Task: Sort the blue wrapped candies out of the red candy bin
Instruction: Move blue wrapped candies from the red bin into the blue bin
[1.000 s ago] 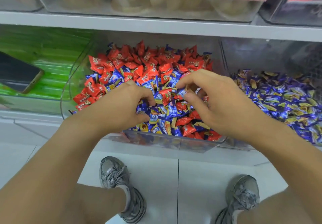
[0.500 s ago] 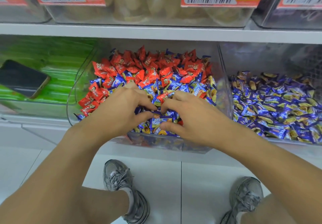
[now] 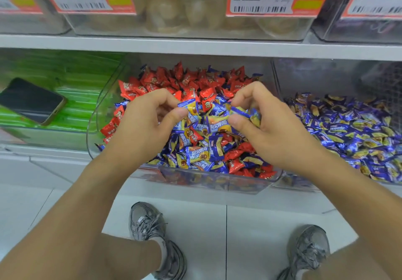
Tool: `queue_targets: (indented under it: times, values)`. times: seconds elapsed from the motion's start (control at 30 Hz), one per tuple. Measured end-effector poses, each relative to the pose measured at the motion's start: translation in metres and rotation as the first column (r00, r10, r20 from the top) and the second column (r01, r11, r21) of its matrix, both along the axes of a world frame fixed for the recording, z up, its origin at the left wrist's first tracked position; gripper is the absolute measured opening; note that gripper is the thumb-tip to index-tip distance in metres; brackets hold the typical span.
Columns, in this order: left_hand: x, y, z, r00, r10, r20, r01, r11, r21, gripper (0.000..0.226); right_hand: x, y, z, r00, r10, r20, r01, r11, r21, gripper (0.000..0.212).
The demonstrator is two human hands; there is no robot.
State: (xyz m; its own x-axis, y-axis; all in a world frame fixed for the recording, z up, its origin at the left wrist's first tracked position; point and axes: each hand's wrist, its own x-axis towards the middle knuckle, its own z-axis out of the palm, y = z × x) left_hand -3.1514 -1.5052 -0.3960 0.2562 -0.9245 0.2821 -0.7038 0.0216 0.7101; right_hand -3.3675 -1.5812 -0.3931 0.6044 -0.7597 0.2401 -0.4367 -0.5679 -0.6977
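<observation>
A clear plastic bin (image 3: 217, 182) on the lower shelf holds red wrapped candies (image 3: 185, 81) at the back and a mix of blue wrapped candies (image 3: 202, 153) and red ones at the front. Both hands are over the middle of the bin. My left hand (image 3: 141, 125) pinches a blue candy (image 3: 188, 107) between thumb and fingers. My right hand (image 3: 267, 125) grips blue candies (image 3: 245, 114), thumb against curled fingers. What lies under the palms is hidden.
To the right stands a bin of blue and yellow wrapped candies (image 3: 348, 131). Left of the red bin, a green-filled bin (image 3: 65, 88) has a phone (image 3: 30, 101) lying on it. Above is a shelf (image 3: 195, 46) with price tags. My shoes (image 3: 156, 236) stand on the tiled floor.
Both hands have lifted from the front of the pile and now hold blue candies. The camera has tilted up slightly toward the shelf.
</observation>
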Motion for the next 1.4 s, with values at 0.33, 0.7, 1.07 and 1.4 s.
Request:
queue_targets:
  times: [0.33,0.7,1.07,1.4]
  values:
    - [0.004,0.009,-0.007,0.972,-0.225,0.066,0.193,0.927,0.322,0.016,-0.001,0.001,0.000,0.977,0.004,-0.215,-0.051,0.975,-0.214,0.028]
    - [-0.026,0.009,-0.024,0.927,-0.260,0.272,0.184,0.944,0.276,0.029,0.023,0.016,-0.014,0.750,0.088,-0.655,-0.230,0.964,-0.134,0.043]
    - [-0.021,0.006,-0.012,0.964,-0.127,0.235,0.059,0.959,0.279,0.051,0.021,0.005,-0.002,0.848,0.070,-0.525,-0.204,0.958,-0.202,0.017]
    - [-0.041,0.003,0.007,0.891,-0.082,-0.447,0.218,0.941,0.261,0.018,-0.016,0.000,0.015,0.959,-0.124,0.256,-0.030,0.852,0.523,0.019]
